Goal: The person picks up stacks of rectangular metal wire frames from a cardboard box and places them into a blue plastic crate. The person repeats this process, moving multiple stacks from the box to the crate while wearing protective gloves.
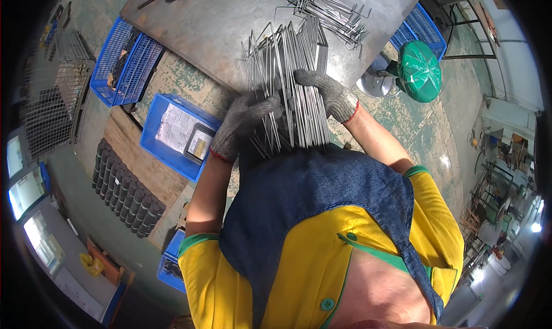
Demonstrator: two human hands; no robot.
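A thick bundle of thin bent metal rods (pixel 307 107) lies between my gloved hands, its near ends against my blue apron and its far end over the metal table's edge. My left hand (pixel 241 122), in a grey knit glove, grips the bundle from the left, fingers across some looser, slanting rods. On the other side my right hand (pixel 328 93) holds it with the thumb over the top. My palms and several fingertips are hidden by the rods. Farther off on the table lies a loose pile of similar bent rods (pixel 333 15).
The metal table (pixel 195 35) spans the top. Blue crates (pixel 123 61) stand left, and a blue tray (pixel 167 150) holds papers and a small framed item. Dark cylindrical bundles (pixel 126 188) line the floor at left. A green-covered stool (pixel 420 70) stands right, beside another blue crate (pixel 428 33).
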